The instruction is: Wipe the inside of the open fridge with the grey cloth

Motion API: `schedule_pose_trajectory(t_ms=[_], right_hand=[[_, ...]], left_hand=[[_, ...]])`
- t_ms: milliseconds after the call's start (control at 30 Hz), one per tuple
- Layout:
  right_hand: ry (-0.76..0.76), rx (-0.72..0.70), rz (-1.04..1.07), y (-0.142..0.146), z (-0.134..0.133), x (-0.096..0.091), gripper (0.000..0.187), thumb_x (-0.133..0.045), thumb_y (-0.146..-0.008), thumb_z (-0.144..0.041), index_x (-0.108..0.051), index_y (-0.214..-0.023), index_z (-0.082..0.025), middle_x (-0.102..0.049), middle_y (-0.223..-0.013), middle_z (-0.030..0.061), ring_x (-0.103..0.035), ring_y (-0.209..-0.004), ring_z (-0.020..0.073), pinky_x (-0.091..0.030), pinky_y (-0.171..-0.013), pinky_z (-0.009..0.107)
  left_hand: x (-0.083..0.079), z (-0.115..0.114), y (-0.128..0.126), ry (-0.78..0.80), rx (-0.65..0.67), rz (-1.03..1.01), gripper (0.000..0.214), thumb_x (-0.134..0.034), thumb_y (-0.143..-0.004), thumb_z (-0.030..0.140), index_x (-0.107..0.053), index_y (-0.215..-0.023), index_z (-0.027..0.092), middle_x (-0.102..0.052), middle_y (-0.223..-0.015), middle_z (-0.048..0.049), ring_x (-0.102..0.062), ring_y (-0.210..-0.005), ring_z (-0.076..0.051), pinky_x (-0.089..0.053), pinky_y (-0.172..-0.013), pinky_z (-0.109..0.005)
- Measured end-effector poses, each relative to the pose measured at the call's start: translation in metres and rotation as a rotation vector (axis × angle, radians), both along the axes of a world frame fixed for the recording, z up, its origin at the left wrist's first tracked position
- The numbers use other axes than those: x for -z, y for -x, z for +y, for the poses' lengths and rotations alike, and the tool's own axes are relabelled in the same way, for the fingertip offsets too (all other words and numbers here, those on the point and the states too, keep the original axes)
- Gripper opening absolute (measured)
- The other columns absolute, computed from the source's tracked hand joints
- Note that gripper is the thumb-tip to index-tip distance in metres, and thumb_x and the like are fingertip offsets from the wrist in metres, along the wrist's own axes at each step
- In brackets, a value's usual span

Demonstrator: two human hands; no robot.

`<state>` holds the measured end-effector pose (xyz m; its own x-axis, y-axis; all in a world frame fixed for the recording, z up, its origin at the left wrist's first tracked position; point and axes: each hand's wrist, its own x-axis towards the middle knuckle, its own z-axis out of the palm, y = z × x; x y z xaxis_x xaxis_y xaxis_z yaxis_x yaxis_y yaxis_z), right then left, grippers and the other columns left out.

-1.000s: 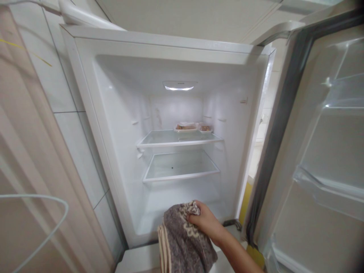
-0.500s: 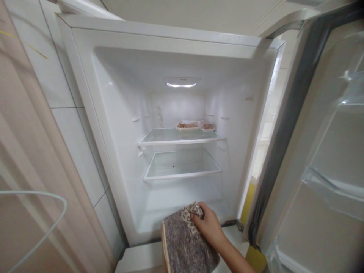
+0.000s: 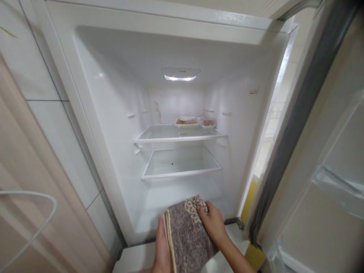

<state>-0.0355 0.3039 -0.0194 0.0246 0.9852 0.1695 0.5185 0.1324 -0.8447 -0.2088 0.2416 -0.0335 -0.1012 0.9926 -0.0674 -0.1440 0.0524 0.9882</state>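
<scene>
A folded grey-brown cloth (image 3: 189, 237) with a cream pattern and cream edging is held low in front of the open fridge (image 3: 113, 151). My right hand (image 3: 213, 223) grips its upper right corner, thumb on top and fingers behind. Along the cloth's left edge lies my left hand (image 3: 162, 248), its fingers pointing up and partly hidden by the cloth; whether it grips or only supports the cloth is hard to see. Behind the hands are the upper glass shelf (image 3: 162, 132) and the lower glass shelf (image 3: 182, 163).
Two wrapped food trays (image 3: 187, 122) sit at the back of the upper shelf. The fridge door (image 3: 321, 151) stands open at right, with clear door bins (image 3: 338, 185). A tiled wall (image 3: 59, 132) and a beige panel (image 3: 36, 182) are at left. A lamp (image 3: 180, 76) glows inside.
My left hand has come into view and lies against the cloth's left edge. The cloth has turned slightly more upright. The camera has moved a little closer to the fridge.
</scene>
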Motion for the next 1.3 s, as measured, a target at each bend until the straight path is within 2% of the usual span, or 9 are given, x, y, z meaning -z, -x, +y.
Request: schedule_pose_trajectory(t_ms=[67,167,300,467,567,700,833,1067,1300], right_hand=[[-0.028,0.043,0.025,0.001,0.011,-0.004,0.041,-0.049,-0.087,-0.062,-0.062,-0.084,-0.023,-0.072,-0.08,0.0089,-0.066,-0.079,0.0264,-0.044,-0.073,0.034],[-0.021,0.008,0.15,0.002,0.025,-0.008,0.051,-0.045,-0.087,-0.07,-0.063,-0.082,-0.022,-0.072,-0.078,0.0083,-0.065,-0.081,0.0266,-0.046,-0.078,0.035],[0.037,-0.051,0.326,0.002,0.046,-0.006,0.059,-0.04,-0.088,-0.072,-0.066,-0.087,-0.019,-0.075,-0.088,0.0088,-0.067,-0.093,0.026,-0.051,-0.085,0.034],[0.121,0.053,0.174,0.001,0.078,0.003,0.051,-0.043,-0.089,-0.053,-0.064,-0.111,-0.012,-0.075,-0.1,0.0152,-0.071,-0.094,0.0275,-0.056,-0.083,0.039],[0.021,0.077,0.079,0.006,0.082,0.011,0.049,-0.049,-0.085,-0.036,-0.06,-0.124,-0.008,-0.067,-0.126,0.0238,-0.062,-0.118,0.0317,-0.047,-0.104,0.047],[-0.107,-0.063,-0.078,0.023,0.06,0.02,0.043,-0.043,-0.089,-0.028,-0.062,-0.126,-0.014,-0.063,-0.135,0.0169,-0.054,-0.131,0.0259,-0.037,-0.117,0.04],[-0.124,-0.256,-0.549,0.045,0.036,0.018,0.048,-0.04,-0.094,-0.032,-0.063,-0.13,-0.008,-0.06,-0.14,0.0229,-0.052,-0.134,0.0352,-0.032,-0.118,0.049],[-0.027,-0.226,-0.712,0.075,0.032,0.017,0.063,-0.038,-0.096,-0.041,-0.049,-0.146,-0.004,-0.042,-0.156,0.0268,-0.036,-0.146,0.0402,-0.024,-0.12,0.055],[-0.035,-0.275,-0.686,0.066,0.055,0.028,0.061,-0.036,-0.098,-0.045,-0.047,-0.15,-0.015,-0.034,-0.163,0.0193,-0.028,-0.152,0.0368,-0.014,-0.123,0.057]], left_hand=[[-0.001,0.002,0.002,0.075,0.022,-0.102,0.071,-0.051,-0.083,0.076,-0.064,-0.13,0.024,-0.071,-0.128,-0.0123,-0.064,-0.123,-0.033,-0.051,-0.104,-0.055],[-0.006,0.008,0.003,0.206,0.031,-0.276,0.075,-0.079,-0.068,0.06,-0.065,-0.128,0.019,-0.077,-0.116,-0.0149,-0.07,-0.113,-0.035,-0.053,-0.102,-0.051],[-0.016,0.025,0.003,0.127,-0.029,-0.241,0.072,-0.084,-0.065,0.046,-0.062,-0.127,0.017,-0.077,-0.114,-0.0142,-0.072,-0.107,-0.032,-0.055,-0.1,-0.046],[-0.006,0.056,0.013,-0.07,-0.211,0.369,0.064,-0.057,-0.078,0.017,-0.048,-0.141,0.015,-0.062,-0.14,-0.0174,-0.057,-0.133,-0.029,-0.043,-0.115,-0.048],[0.012,0.064,0.023,-0.197,-0.252,0.837,0.065,-0.049,-0.075,0.008,-0.051,-0.14,0.014,-0.059,-0.142,-0.0176,-0.057,-0.133,-0.028,-0.043,-0.115,-0.047],[0.028,0.06,0.048,-0.276,-0.257,1.195,0.045,-0.044,-0.083,0.01,-0.064,-0.123,0.016,-0.067,-0.131,-0.0132,-0.064,-0.122,-0.025,-0.05,-0.108,-0.042],[0.043,0.047,0.085,-0.272,-0.373,1.536,0.038,-0.044,-0.091,0.02,-0.068,-0.12,0.014,-0.07,-0.128,-0.0173,-0.066,-0.118,-0.031,-0.054,-0.099,-0.049],[0.08,0.011,0.115,-0.597,-0.369,1.78,0.055,-0.054,-0.092,0.039,-0.053,-0.142,0.018,-0.059,-0.147,-0.0148,-0.055,-0.135,-0.031,-0.047,-0.108,-0.046],[0.083,-0.001,0.11,-0.611,-0.372,1.725,0.065,-0.057,-0.091,0.039,-0.04,-0.152,0.02,-0.053,-0.153,-0.013,-0.051,-0.139,-0.029,-0.042,-0.112,-0.044]])
